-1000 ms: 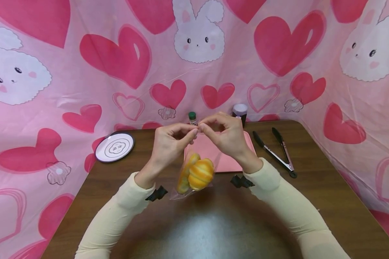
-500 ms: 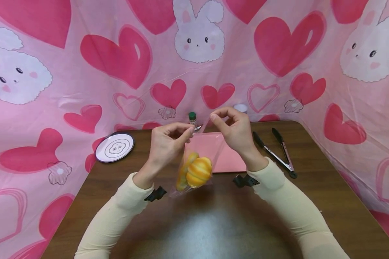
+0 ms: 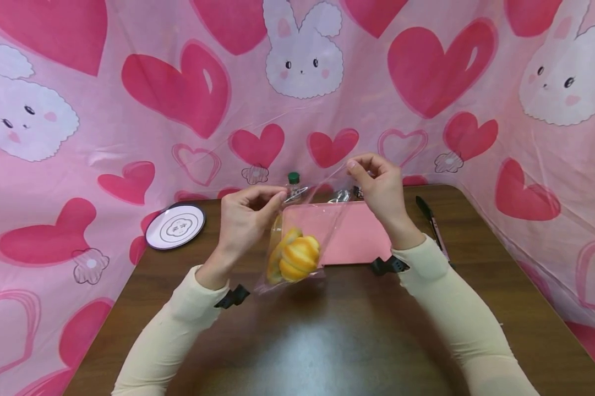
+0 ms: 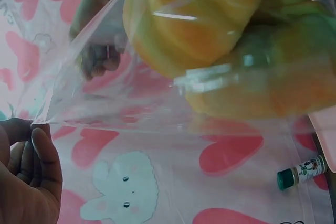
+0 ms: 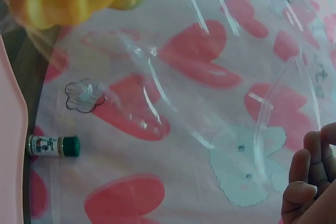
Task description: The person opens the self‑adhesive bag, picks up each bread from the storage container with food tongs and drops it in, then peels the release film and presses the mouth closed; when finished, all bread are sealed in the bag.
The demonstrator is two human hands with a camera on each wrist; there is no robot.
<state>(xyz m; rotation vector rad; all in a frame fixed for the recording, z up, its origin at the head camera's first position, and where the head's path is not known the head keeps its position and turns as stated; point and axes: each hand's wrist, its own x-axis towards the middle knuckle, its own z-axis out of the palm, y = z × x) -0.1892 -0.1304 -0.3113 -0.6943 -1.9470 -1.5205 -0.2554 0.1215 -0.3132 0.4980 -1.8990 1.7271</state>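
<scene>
My left hand [image 3: 250, 214] pinches one side of the mouth of a clear plastic bag [image 3: 334, 212] between thumb and index finger. Opposite it, my right hand [image 3: 381, 187] pinches the other side, higher up, and the film stretches between them. Inside, low in the bag, lie a round ridged golden bread roll [image 3: 299, 257] and a longer bread roll [image 3: 276, 256] partly behind it. The left wrist view shows both rolls [image 4: 194, 14] close up through the shiny film, with the left thumb and finger at the bag's corner.
Behind the bag a pink tray [image 3: 359, 234] lies on the brown table [image 3: 297, 341]. A small green-capped bottle [image 3: 294, 178] stands at the back. A white plate [image 3: 175, 226] is at left, black-tipped tongs [image 3: 436, 228] at right, partly hidden by the right arm.
My hands were together at the bag's top. The right has moved right and up, the left slightly left, spreading the mouth wide. The rolls have risen and shifted slightly left.
</scene>
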